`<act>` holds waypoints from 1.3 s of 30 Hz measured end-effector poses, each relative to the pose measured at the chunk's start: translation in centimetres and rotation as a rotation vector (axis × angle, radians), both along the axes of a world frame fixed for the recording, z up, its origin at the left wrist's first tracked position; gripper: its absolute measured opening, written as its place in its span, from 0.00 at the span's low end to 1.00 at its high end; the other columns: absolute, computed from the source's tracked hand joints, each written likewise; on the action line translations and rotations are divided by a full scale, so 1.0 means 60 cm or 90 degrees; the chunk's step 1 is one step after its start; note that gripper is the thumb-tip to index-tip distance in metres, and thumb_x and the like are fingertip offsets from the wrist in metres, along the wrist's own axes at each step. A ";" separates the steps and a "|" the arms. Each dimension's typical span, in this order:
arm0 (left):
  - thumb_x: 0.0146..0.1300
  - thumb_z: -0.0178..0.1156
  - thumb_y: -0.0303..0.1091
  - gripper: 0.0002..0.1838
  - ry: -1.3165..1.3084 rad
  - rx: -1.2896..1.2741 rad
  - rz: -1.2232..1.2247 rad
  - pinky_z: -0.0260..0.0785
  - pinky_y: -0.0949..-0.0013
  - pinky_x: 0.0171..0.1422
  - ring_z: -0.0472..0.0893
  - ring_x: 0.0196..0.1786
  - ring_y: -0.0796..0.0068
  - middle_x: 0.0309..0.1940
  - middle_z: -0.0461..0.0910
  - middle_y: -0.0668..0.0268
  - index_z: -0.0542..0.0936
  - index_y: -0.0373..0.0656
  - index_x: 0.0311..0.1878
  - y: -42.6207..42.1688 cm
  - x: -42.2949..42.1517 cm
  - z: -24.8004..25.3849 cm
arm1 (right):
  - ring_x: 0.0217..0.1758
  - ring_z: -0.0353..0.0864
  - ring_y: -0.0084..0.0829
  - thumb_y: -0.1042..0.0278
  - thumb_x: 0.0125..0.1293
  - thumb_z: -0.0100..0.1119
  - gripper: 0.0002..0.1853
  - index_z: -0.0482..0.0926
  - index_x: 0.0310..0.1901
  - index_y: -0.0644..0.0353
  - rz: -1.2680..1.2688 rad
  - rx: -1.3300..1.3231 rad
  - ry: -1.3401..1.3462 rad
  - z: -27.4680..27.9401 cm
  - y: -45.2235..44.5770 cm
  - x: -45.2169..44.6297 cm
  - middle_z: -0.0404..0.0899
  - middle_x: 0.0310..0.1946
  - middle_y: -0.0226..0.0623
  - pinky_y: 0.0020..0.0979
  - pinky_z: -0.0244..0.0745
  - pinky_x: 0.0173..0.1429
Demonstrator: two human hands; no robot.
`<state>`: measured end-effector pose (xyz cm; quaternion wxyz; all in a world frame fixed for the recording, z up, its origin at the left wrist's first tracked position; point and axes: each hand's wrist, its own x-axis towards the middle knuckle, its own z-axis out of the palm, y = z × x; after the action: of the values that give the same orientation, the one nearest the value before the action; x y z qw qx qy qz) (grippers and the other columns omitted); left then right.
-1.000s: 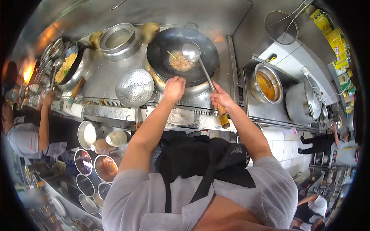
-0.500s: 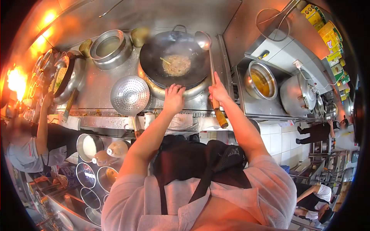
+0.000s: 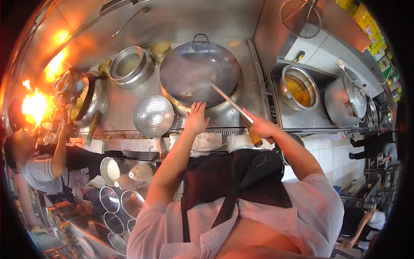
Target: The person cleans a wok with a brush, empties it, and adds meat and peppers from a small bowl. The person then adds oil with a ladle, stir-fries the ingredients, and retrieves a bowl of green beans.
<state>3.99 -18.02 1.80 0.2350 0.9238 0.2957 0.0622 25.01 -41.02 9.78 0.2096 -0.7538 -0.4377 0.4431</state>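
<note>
My right hand (image 3: 261, 127) is closed round the wooden grip of a long-handled ladle (image 3: 233, 103). The ladle's shaft slants into a large dark wok (image 3: 224, 64), and its bowl is lost in steam. At the wok's near rim, my left hand (image 3: 197, 119) holds on with its fingers over the edge and the thumb to the right; the part beneath the palm is hidden. A little browned food (image 3: 186, 93) shows low in the wok, blurred by steam. Left of the wok lies a perforated strainer (image 3: 153, 115), its handle toward me.
Back left stands a metal pot (image 3: 131, 67). A bowl of yellow oil (image 3: 298, 90) and a lidded pot (image 3: 347, 101) are on the right. Flames (image 3: 34, 105) rise beside a co-worker (image 3: 47, 166) at far left. Several metal containers (image 3: 114, 222) stand lower left.
The ladle, upright along the wok's right side with its bowl up, has swung down into the wok. My right hand has moved down and right. More steam veils the food. My left hand stays at the rim.
</note>
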 end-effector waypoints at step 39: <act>0.60 0.64 0.35 0.35 -0.017 0.010 -0.012 0.55 0.56 0.80 0.57 0.77 0.48 0.72 0.64 0.55 0.66 0.39 0.70 0.002 0.012 -0.029 | 0.18 0.68 0.24 0.76 0.67 0.51 0.46 0.40 0.80 0.33 -0.296 0.118 0.508 -0.072 0.112 0.004 0.70 0.24 0.30 0.30 0.68 0.23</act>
<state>4.72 -17.91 0.05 0.2319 0.9276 0.2833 0.0745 25.22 -34.29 5.44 0.5216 -0.5808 -0.1806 0.5984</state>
